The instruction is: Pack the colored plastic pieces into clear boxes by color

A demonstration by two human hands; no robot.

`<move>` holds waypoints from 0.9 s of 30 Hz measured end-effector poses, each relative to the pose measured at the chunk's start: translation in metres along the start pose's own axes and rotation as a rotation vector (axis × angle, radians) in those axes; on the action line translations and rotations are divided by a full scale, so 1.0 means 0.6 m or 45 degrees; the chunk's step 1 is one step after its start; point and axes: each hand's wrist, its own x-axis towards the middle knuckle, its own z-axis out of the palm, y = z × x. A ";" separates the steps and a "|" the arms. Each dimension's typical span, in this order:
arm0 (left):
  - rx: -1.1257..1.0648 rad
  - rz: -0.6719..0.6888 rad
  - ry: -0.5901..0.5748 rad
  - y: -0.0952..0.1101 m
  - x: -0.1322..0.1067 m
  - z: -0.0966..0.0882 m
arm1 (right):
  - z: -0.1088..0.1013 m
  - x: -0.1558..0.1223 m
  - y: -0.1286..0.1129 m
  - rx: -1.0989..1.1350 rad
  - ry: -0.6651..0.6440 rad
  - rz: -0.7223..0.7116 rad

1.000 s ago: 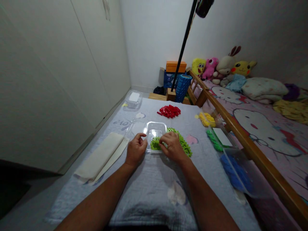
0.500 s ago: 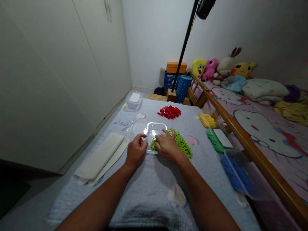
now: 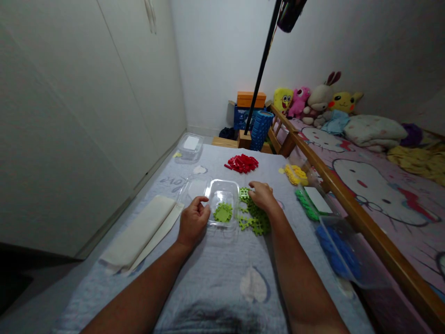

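A clear plastic container point(image 3: 224, 184) stands on the cloth-covered table in front of me, and a few flat green interlocking pieces point(image 3: 223, 212) lie inside it. At its left rim is my left hand point(image 3: 194, 219), fingers curled and closed against the edge. My right hand point(image 3: 264, 197) is over the loose green pile point(image 3: 255, 225) just right of the container. Its fingers bend down onto the pieces, with some fingertips hidden behind the hand. Against the container's left side lies a clear lid point(image 3: 189, 189).
Red pieces point(image 3: 242, 163) are heaped farther back. Along the right edge sit yellow pieces point(image 3: 296, 175), a green-filled box point(image 3: 308, 204) and a blue-filled box point(image 3: 339, 250). Folded beige cloth point(image 3: 139, 232) lies left; another clear box point(image 3: 190, 144) stands at the back left. A wooden bed rail point(image 3: 333, 181) borders the right.
My right hand has moved from inside the container rightward onto the green pile. Green pieces now show uncovered in the container. My left hand stays at the rim; the view has shifted slightly.
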 end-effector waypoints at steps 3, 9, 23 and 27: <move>0.001 -0.002 0.011 0.000 0.000 0.000 | 0.017 0.006 0.010 -0.082 -0.064 0.032; 0.000 -0.013 0.002 0.001 0.001 0.001 | 0.035 0.006 0.010 -0.083 -0.006 0.000; 0.026 -0.009 -0.021 -0.003 0.002 0.000 | -0.010 0.011 0.019 0.886 0.257 -0.165; 0.037 -0.008 -0.030 0.002 0.002 -0.002 | -0.016 -0.001 -0.030 0.961 0.335 -0.278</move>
